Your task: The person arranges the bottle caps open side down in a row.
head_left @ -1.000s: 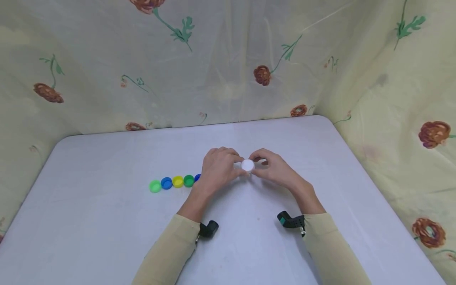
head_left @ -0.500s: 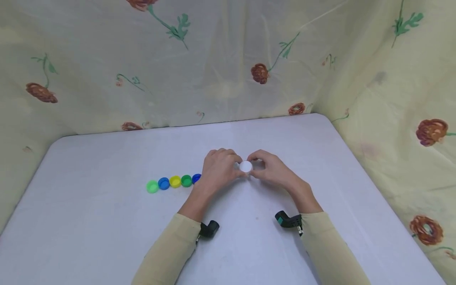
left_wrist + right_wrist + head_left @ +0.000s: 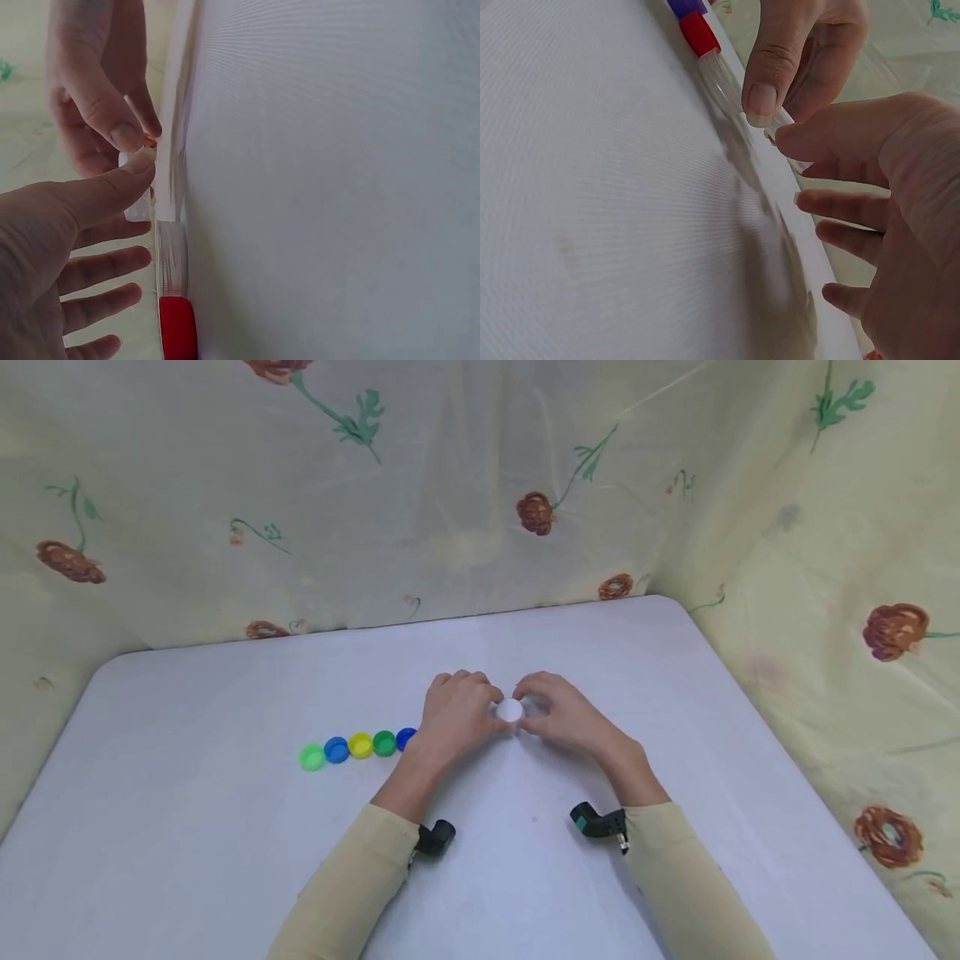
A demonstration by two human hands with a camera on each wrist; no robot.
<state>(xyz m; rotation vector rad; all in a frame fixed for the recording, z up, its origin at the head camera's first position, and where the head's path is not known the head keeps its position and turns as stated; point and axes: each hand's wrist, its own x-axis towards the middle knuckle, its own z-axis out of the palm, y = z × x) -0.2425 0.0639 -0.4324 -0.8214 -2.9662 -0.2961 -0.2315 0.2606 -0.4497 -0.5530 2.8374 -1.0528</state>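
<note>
A small white bottle cap (image 3: 509, 710) is pinched between both hands, with its flat top facing the head camera. My left hand (image 3: 459, 717) holds its left side with thumb and fingertips. From the opposite side my right hand (image 3: 566, 714) grips it the same way. In the left wrist view the white cap (image 3: 137, 208) shows ribbed sides, and the left hand's other fingers are spread. Whether it touches the table I cannot tell. Nearby, a red cap (image 3: 178, 328) and a clear, ribbed cap (image 3: 721, 81) stand in line; the left hand hides both from the head view.
Left of the hands runs a row of caps: light green (image 3: 312, 757), blue (image 3: 336, 749), yellow (image 3: 361, 745), green (image 3: 385, 743) and dark blue (image 3: 406, 738). They lie on a white table (image 3: 187, 843). Flowered cloth (image 3: 450, 510) hangs behind and beside it.
The head view has shifted slightly, so everything appears a little further left. Both hands keep their hold on the white cap, whose top now looks flatter to the camera.
</note>
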